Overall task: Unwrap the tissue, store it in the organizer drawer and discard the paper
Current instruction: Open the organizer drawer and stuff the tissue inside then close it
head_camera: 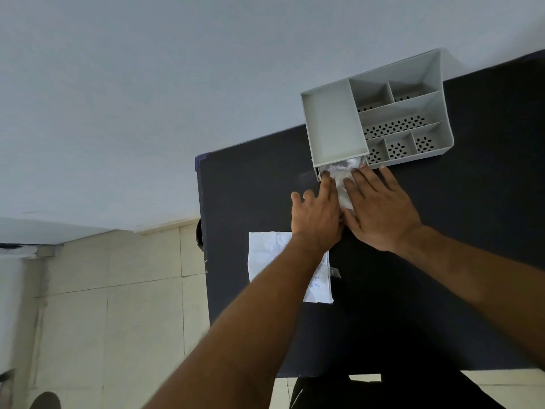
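Scene: two bare hands work at a grey organizer [398, 113] on a dark table [442, 261].
Hands: the left hand [315, 219] and right hand [380, 211] lie flat, fingers spread, pressing the tissue [343, 184] between them.
Tissue: half inside the drawer [320, 172] opening at the organizer's front.
Progress: unwrapping looks done; storing is under way; the paper [265, 255] lies near, not yet discarded.
Unclear: the drawer's depth is hidden, and the tissue's edges are blurred.
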### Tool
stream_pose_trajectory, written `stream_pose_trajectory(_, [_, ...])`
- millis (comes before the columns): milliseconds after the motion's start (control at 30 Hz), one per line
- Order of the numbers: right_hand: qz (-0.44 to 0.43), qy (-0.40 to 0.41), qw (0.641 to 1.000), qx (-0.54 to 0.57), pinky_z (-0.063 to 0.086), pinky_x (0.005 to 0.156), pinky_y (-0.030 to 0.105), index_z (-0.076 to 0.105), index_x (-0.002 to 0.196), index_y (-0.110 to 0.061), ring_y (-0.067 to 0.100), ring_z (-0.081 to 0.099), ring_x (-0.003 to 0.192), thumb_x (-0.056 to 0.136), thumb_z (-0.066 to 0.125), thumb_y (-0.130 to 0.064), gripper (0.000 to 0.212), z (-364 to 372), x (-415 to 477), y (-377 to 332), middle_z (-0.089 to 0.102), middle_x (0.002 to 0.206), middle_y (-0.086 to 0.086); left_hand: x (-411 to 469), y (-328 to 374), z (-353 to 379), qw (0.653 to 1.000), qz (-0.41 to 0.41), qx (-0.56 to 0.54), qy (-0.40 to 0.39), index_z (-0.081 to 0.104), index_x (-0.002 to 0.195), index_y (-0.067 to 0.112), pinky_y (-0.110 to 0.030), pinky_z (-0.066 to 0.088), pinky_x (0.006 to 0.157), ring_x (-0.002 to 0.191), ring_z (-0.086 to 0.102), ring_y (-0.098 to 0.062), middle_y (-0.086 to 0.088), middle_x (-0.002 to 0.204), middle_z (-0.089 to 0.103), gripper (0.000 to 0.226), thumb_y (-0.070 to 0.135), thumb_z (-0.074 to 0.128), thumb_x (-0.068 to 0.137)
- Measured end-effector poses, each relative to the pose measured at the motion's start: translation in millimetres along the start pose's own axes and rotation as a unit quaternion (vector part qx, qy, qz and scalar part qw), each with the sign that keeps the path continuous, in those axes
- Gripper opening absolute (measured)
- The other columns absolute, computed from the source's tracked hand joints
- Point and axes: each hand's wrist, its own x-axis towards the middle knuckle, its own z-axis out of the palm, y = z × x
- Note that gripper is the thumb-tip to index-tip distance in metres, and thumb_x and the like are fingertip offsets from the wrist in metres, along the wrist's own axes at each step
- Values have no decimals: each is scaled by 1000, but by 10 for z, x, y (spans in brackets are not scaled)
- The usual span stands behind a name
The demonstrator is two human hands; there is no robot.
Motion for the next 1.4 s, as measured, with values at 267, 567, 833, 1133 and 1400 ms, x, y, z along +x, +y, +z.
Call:
stream_pose_trajectory(267, [2,-31,999,-32,7,122,54,38,152,-6,30,19,153,94,11,-55,80,16,85,-4,39,158,17,123,-32,-118,999,20,18,-35,15,159,9,-61,31,109,111,64,-35,-12,165,22,92,54,57,91])
stream_pose_trajectory(567, [3,17,999,29,13,123,54,41,150,-7,29,23,151,95,23,-49,71,-8,46,24,40,157,16,14,-77,36,999,13,-12,44,22,159,12,-53,42,99,98,67,-31,-8,168,21,74,48,48,99])
stream_pose_trajectory(833, [-24,-15,1000,-6,12,122,56,42,150,-7,29,22,152,96,21,-54,74,57,-54,26,43,156,14,49,-110,12,999,45,-1,20,38,149,11,-54,39,102,94,71,-30,-8,153,46,62,39,56,97])
stream_pose_trajectory(1133, [-31,-29,998,-39,0,123,54,31,155,-8,27,6,155,94,8,-60,83,40,81,43,30,163,12,-48,-94,0,991,22,-82,104,56,138,15,-52,46,94,90,70,-28,-6,151,51,46,28,61,94])
stream_pose_trajectory(1400, [-13,-3,1000,-20,5,123,54,37,152,-10,28,14,154,92,42,-48,71,30,35,53,37,160,12,-37,-91,-7,992,74,-93,50,61,131,18,-41,43,86,93,70,-26,3,145,54,34,19,49,98])
